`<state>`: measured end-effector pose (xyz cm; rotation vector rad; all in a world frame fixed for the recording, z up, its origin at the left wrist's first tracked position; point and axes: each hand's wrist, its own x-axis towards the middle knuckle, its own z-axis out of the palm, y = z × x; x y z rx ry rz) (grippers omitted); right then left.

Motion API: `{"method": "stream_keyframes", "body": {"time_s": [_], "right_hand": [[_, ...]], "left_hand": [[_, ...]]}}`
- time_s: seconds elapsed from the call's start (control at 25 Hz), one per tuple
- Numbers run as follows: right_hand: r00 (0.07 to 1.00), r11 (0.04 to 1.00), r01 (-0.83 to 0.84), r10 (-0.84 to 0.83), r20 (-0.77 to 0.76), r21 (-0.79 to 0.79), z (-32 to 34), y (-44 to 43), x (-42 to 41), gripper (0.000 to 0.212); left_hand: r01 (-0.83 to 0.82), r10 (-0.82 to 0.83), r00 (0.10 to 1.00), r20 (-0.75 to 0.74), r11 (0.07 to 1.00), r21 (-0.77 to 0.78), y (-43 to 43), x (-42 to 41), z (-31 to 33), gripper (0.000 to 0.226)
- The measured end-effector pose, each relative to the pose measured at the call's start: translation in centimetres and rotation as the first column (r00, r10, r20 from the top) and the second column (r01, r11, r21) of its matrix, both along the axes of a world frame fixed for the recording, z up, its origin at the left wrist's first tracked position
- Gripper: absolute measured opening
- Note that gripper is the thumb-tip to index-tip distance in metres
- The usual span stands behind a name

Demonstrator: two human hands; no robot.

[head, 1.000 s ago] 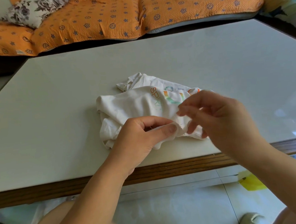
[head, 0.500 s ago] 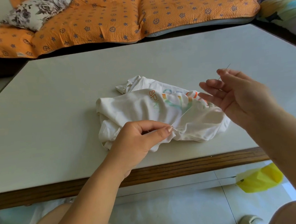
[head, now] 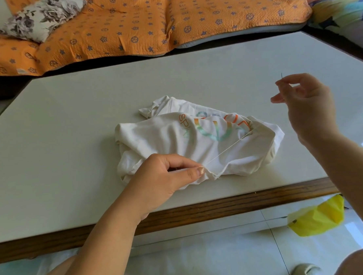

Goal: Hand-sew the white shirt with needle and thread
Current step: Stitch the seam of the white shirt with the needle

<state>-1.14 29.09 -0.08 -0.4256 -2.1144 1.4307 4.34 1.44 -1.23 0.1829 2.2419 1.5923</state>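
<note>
A crumpled white shirt (head: 168, 138) with a coloured print lies on the white table (head: 70, 122), near its front edge. My left hand (head: 164, 180) pinches the shirt's front hem between thumb and forefinger. My right hand (head: 305, 107) is raised to the right of the shirt and pinches a thin needle (head: 282, 75) that points up. A pale thread (head: 229, 147) runs taut from the pinched hem up and right across the shirt toward my right hand.
An orange patterned quilt (head: 149, 23) and a floral pillow (head: 42, 18) lie on the sofa behind the table. A yellow plastic bag (head: 319, 218) lies on the tiled floor at the right. The table's wooden front edge (head: 201, 212) runs below my left hand.
My right hand has drawn the needle away from the hem, up and to the right, pulling the thread out taut. My left hand has kept its pinch on the hem.
</note>
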Motion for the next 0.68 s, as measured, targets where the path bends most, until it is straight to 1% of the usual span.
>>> {"method": "stream_keyframes", "body": {"time_s": [0.08,0.2,0.24,0.28,0.32,0.36,0.4,0.44,0.48,0.52,0.56,0.68], "right_hand": [[1.0,0.999,-0.011,0.011,0.015,0.035,-0.4,0.2,0.1,0.008],[1.0,0.999,-0.013,0.013,0.021,0.044,-0.1,0.1,0.4,0.012],[0.999,0.999,-0.04,0.04,0.025,0.005,0.5,-0.5,0.8,0.01],[0.994,0.993,-0.105,0.107,0.038,-0.056,1.1,-1.3,1.3,0.007],[0.975,0.973,-0.199,0.208,0.073,-0.113,1.7,-2.4,2.1,0.007],[0.933,0.935,-0.312,0.335,0.129,-0.166,2.3,-3.8,3.3,0.009],[0.861,0.877,-0.427,0.469,0.199,-0.221,2.7,-5.3,4.8,0.01],[0.764,0.805,-0.522,0.588,0.266,-0.281,2.8,-6.7,6.3,0.011],[0.671,0.74,-0.582,0.671,0.315,-0.336,2.9,-8.0,7.8,0.011],[0.62,0.705,-0.607,0.709,0.337,-0.366,2.7,-8.9,8.9,0.012],[0.623,0.707,-0.609,0.707,0.334,-0.36,2.3,-9.3,9.5,0.013],[0.767,0.818,-0.526,0.574,0.287,-0.232,1.6,-8.7,8.8,0.011]], "left_hand": [[0.008,-0.009,1.0,-0.027,0.998,-0.07,0.1,0.0,-0.2,0.007],[0.003,-0.011,0.998,-0.063,0.993,-0.121,0.3,0.1,-0.3,0.005],[-0.006,-0.002,0.998,-0.069,0.993,-0.116,0.4,0.1,-0.3,0.005],[-0.011,0.003,0.997,-0.072,0.995,-0.103,0.4,0.2,-0.3,0.005],[-0.017,0.011,0.997,-0.071,0.997,-0.079,0.5,0.2,-0.1,0.006],[-0.022,0.018,0.997,-0.075,0.998,-0.054,0.6,0.3,0.0,0.005],[-0.026,0.024,0.996,-0.087,0.999,-0.029,0.7,0.3,0.1,0.003],[-0.028,0.026,0.993,-0.115,1.0,-0.013,0.8,0.3,0.1,0.01],[-0.038,0.038,0.989,-0.143,0.999,0.002,0.8,0.3,0.0,0.017],[-0.046,0.047,0.984,-0.173,0.999,0.008,0.9,0.3,-0.1,0.022],[-0.053,0.053,0.979,-0.196,0.999,0.007,0.9,0.3,-0.1,0.024],[-0.04,0.035,0.979,-0.2,0.999,-0.021,0.4,0.3,-0.2,0.025]]}}
